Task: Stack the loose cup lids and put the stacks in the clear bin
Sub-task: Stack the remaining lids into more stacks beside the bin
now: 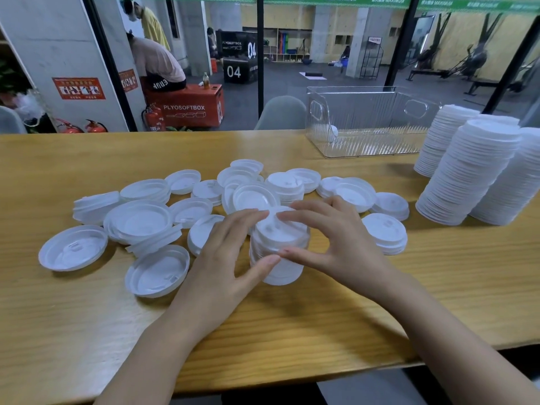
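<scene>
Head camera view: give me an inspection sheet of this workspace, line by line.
Surface: wooden table, loose lids strewn across middle and left.
Job's things: small stack between the hands; tall stacks at right; clear bin at the back, one white piece inside.
Clutter: nothing seen.
Hands: left hand and right hand hold the small stack, fingers on top, thumbs on its near side.
Cables: nothing seen.
Surroundings: gym beyond, red plyo box, fire extinguishers, seated person.
</scene>
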